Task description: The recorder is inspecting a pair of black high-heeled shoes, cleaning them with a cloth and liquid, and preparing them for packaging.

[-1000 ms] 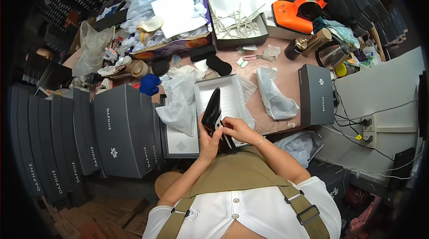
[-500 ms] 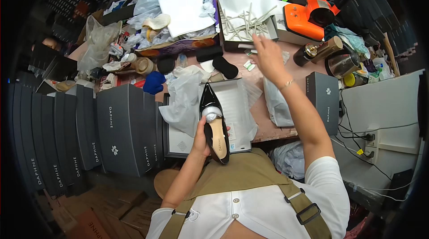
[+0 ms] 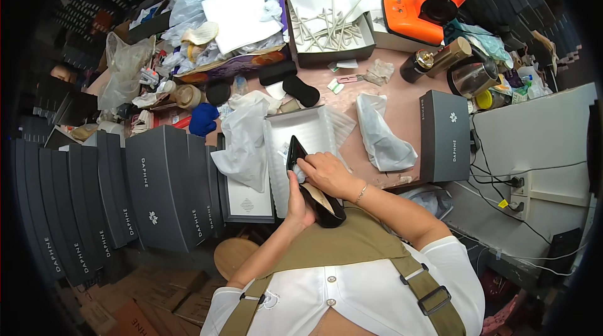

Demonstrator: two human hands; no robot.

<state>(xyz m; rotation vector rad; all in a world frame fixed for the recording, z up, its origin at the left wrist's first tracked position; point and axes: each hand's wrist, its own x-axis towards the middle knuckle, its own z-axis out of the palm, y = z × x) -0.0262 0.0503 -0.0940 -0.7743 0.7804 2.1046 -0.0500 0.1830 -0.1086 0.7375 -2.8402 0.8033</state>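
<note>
A black pointed shoe (image 3: 331,215) with a shiny toe and a beige insole is tilted in front of me, toe pointing away. My left hand (image 3: 299,203) wraps round its left side, thumb along the edge. At the shoe's opening, the fingers of my right hand (image 3: 328,174) are bent together beside a wad of white stuffing (image 3: 299,174); whatever they pinch is hidden. Beneath the toe lies an open shoebox (image 3: 271,142) with a pale lining. White tissue paper (image 3: 242,146) drapes over its left side.
Several whitish sticks fill a dark box (image 3: 339,55) at the back. A white wrapped bundle (image 3: 384,140) and a grey shoebox (image 3: 445,138) lie on the right. Stacked grey boxes (image 3: 164,185) stand left. An orange device (image 3: 411,18) sits at the back right.
My right hand has come back from the stick box to the shoe's opening. The shoe has tilted, and my left hand still holds it. The whole view has shifted slightly.
</note>
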